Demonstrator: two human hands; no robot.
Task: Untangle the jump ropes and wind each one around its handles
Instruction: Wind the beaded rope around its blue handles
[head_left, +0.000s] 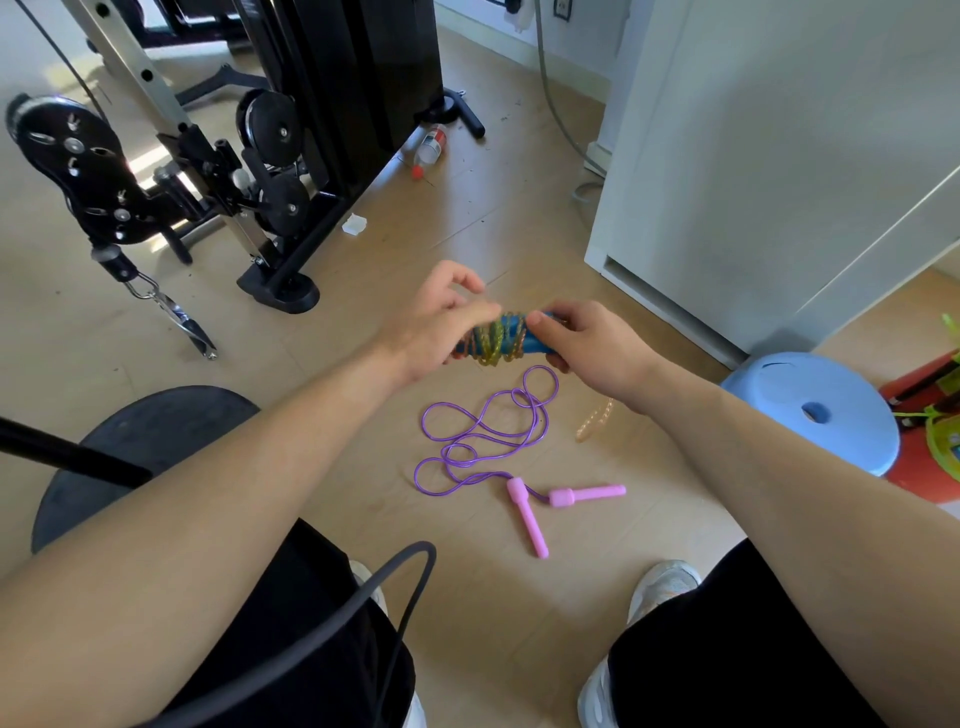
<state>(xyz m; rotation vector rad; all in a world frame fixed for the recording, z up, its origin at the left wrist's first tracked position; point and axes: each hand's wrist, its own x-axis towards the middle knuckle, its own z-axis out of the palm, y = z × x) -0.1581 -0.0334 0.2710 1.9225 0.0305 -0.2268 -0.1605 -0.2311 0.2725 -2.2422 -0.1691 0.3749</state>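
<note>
Blue handles (525, 339): held in the air above the floor, between both hands, lying roughly level; probably 2 side by side, though coils and fingers hide most of them.
Glitter rope (493, 340): multicoloured, orange through yellow to green; wound in close turns round the blue handles.
Loose tail (595, 420): peach-coloured end of the glitter rope, hanging below the right wrist.
Left hand (441, 332): grip closed at the left end of the bundle, fingers curled, thumb and forefinger pinching the glitter rope by the last turns.
Right hand (587, 348): grip closed round the right end of the blue handles, thumb on top, fingers underneath.
Purple rope (483, 431): unwound, on the floor below the hands, in loose overlapping loops.
Pink handles (527, 514): 2, on the floor at the near end of the purple rope, rope ends close together, bodies splayed apart.
Floor (467, 613): pale wood-look boards.
Blue stool (821, 410): plastic, right of the hands, near the white cabinet.
White cabinet (753, 156): upper right, standing on the floor.
Gym machine (291, 130): black and steel, with pulleys, upper left.
Bottle (431, 145): clear, red cap, lying on the floor beside the machine.
Grey cable (389, 587): arcs across the person's lap.
Shoes (660, 582): pale trainers, flat on the floor.
</note>
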